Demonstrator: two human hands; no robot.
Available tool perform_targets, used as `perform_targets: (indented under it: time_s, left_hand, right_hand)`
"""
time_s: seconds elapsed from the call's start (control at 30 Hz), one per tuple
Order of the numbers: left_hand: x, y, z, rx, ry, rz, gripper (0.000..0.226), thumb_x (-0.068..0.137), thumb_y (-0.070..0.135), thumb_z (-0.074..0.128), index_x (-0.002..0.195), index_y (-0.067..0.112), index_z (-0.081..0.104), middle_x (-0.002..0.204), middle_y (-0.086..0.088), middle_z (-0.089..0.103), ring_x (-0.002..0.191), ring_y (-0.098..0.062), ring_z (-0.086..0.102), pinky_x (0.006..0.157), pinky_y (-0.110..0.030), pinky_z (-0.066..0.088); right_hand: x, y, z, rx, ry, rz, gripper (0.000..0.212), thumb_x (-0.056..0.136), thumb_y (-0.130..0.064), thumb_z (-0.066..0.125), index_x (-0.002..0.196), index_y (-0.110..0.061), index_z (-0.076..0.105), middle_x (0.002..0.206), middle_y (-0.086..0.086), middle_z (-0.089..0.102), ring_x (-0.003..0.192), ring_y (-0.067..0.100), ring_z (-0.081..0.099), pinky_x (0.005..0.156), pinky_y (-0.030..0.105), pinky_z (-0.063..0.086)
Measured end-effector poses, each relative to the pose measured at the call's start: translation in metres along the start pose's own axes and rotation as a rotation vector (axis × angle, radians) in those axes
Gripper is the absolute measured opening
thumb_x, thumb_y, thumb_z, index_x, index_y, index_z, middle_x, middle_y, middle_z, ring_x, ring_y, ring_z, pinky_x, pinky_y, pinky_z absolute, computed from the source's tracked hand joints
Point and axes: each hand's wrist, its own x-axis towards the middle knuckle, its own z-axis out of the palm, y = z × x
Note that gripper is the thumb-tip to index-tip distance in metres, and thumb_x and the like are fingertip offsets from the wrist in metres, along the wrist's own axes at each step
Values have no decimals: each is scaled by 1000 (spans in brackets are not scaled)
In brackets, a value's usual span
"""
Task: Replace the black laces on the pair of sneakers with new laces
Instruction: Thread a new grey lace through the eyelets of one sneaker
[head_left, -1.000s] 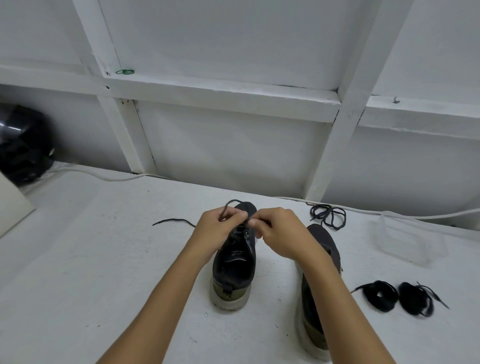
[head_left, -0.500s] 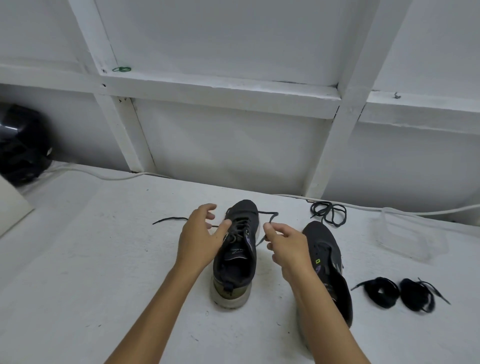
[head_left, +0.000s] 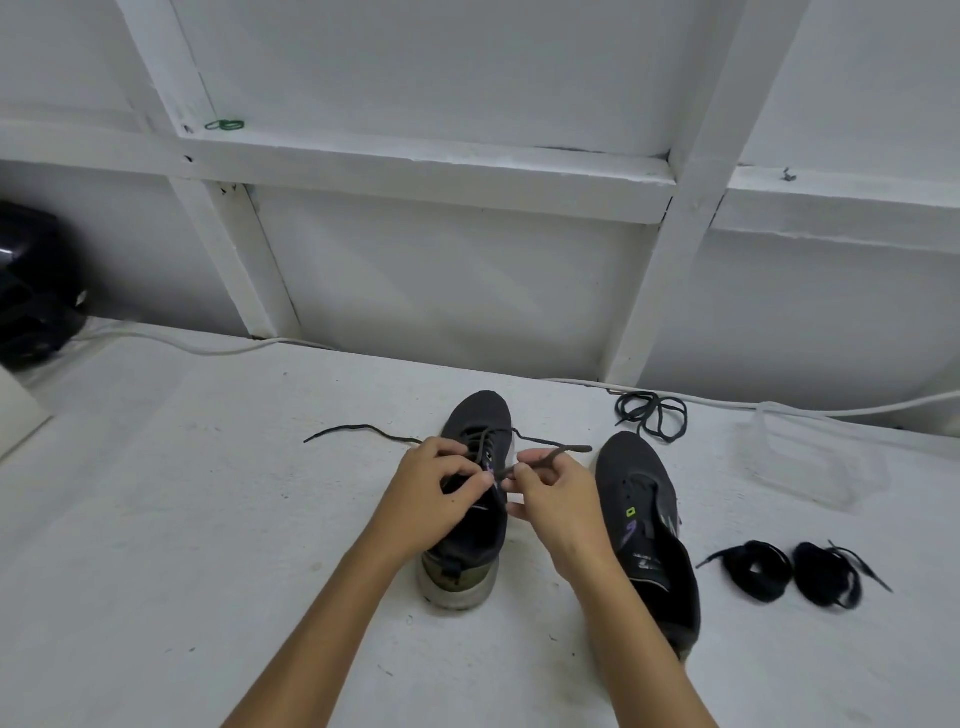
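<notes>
A white bench (head_left: 156, 519) carries everything. Two dark sneakers stand near the middle, toes pointing far: the left shoe (head_left: 470, 525) is still laced, the right shoe (head_left: 647, 525) just beside it looks unlaced. Far right of the shoes lies a loose lace (head_left: 652, 415), and right of that a clear tub (head_left: 815, 457). Two black lace coils (head_left: 795, 571) sit near right, apparently the new ones.

Over the left shoe's eyelets, the left hand (head_left: 431, 493) has its fingers curled around the crossings, pinching the lace (head_left: 545, 451). The right hand (head_left: 553, 493) pinches a strand of that same lace, whose free ends trail out left and right on the bench.

The lace is likely light, limp and thin; it should slide best when pinched close to an eyelet and drawn out crossing by crossing, while the soft, light shoe needs steadying.
</notes>
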Motion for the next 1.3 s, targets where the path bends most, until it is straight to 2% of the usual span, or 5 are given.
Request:
perform_targets:
  time_s: [0.47,0.83,1.03,1.2,1.3]
  left_hand:
    - [0,-8,1,-53,-47,-8,17,93,42,64,104,33,73,126,17,52,121,-4,48,102,-26,41]
    - [-4,-6,-2,-57,-1,-1,9,85,30,75,94,31,73,122,19,55,114,6,50,89,-5,33]
    - [-3,-3,-2,-44,0,-5,11,85,32,76,96,33,74,122,18,54,113,4,50,89,-5,32]
    - [-3,-2,-2,-41,3,-9,10,85,31,76,93,37,74,121,17,55,114,1,51,88,-5,32]
    - [-1,-2,-1,-27,2,-3,11,85,30,76,94,35,76,120,16,55,114,-1,52,88,-5,33]
  right_hand:
    - [5,5,-3,-327,-45,-183,14,91,-16,70,88,-29,73,84,-7,76,85,10,73,81,40,62]
    - [3,7,-2,-480,-84,-240,39,95,-1,59,77,-35,68,84,-5,74,84,13,72,83,39,61]
    - [0,-4,-2,-576,-101,-284,36,93,4,54,79,-28,65,80,-1,69,74,9,63,64,10,44]
    - [0,-5,-1,-535,-113,-295,36,92,3,57,76,-28,66,75,-4,68,71,7,64,64,15,48]
    - [-1,-3,-1,-505,-103,-320,27,93,-2,63,85,-27,68,78,-11,68,74,-4,63,66,9,46]
